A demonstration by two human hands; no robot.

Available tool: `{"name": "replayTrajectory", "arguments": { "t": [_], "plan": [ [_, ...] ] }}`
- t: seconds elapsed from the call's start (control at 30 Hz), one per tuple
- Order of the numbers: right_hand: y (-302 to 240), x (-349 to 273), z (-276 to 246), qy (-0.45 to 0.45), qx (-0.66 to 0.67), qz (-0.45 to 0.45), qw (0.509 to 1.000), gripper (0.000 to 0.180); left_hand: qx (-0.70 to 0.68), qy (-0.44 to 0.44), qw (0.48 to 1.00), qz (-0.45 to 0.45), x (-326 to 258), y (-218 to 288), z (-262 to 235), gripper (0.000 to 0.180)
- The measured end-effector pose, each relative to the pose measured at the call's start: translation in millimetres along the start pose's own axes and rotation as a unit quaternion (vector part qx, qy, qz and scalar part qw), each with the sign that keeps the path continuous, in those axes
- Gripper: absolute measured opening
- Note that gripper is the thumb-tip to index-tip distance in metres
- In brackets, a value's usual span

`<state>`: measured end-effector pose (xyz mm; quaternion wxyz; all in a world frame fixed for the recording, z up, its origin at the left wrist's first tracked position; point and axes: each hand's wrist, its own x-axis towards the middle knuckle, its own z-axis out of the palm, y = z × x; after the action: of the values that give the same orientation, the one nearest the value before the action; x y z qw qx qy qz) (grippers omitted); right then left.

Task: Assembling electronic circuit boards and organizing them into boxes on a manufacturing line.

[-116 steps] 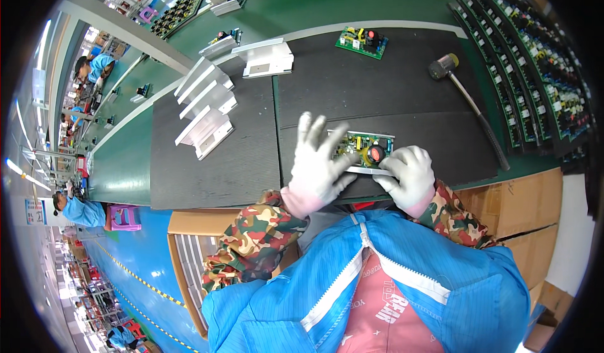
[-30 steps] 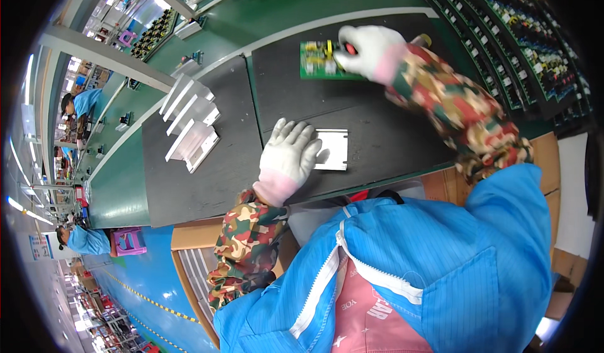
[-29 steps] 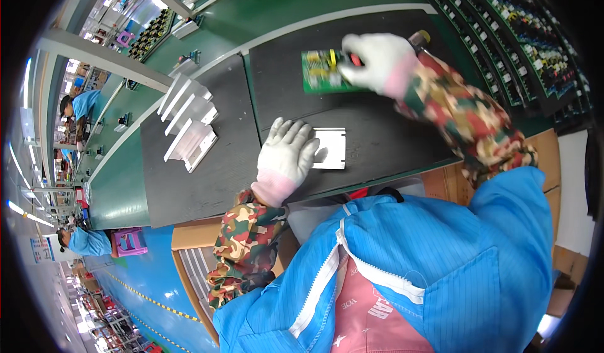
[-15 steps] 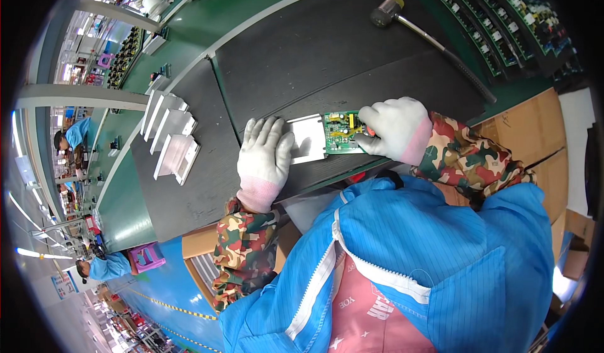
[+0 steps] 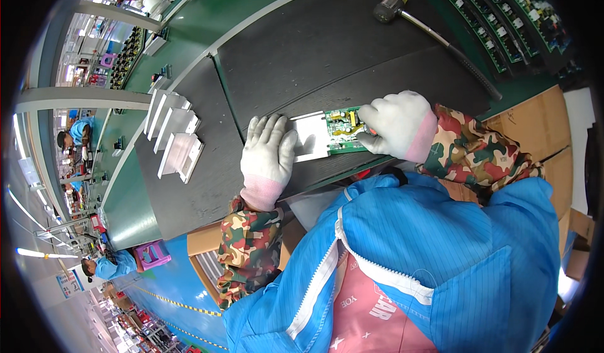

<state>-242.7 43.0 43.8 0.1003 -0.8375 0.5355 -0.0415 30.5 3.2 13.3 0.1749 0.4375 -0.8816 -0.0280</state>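
A silver metal channel (image 5: 311,135) lies on the black mat in front of me. A green circuit board (image 5: 340,131) with yellow and dark components sits in line with its right end. My right hand (image 5: 397,126), in a white glove, is closed on the board's right end, fingers bent and thumb at the near side; a bit of red shows beneath them. My left hand (image 5: 269,157), also gloved, rests flat over the channel's left end with its fingers stretched out. The palm hides that end. Whether board and channel overlap is hard to tell.
Several silver metal brackets (image 5: 175,130) stand in a group at the left. A mallet (image 5: 434,33) with a black grip lies on the mat at the far right. Rows of circuit boards (image 5: 487,23) fill the far right corner; cardboard (image 5: 531,123) is at the right. Co-workers appear far left.
The whole view has shifted slightly to the right. Both hands keep nearly the same pose on the channel and the board, with no clear movement of either part.
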Motion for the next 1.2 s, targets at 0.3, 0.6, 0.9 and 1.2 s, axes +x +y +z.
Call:
{"name": "replayTrajectory", "arguments": {
  "t": [0.3,0.6,0.9,1.2],
  "plan": [
    [4,3,-2,0.005,0.008,-0.018,1.000,0.032,0.001,-0.020,1.000,-0.008,1,1,-2,0.040],
    [5,5,1,-0.008,-0.006,-0.023,1.000,0.033,-0.003,-0.028,1.000,-0.002,1,1,-3,0.042],
    [0,2,28,0.121,0.023,-0.065,0.990,0.032,-0.020,-0.038,0.999,0.015,5,4,-6,0.041],
    [-4,19,25,0.165,0.152,-0.088,0.971,0.062,-0.227,0.051,0.972,-0.023,-9,-24,-20,0.047]
  ]
}}
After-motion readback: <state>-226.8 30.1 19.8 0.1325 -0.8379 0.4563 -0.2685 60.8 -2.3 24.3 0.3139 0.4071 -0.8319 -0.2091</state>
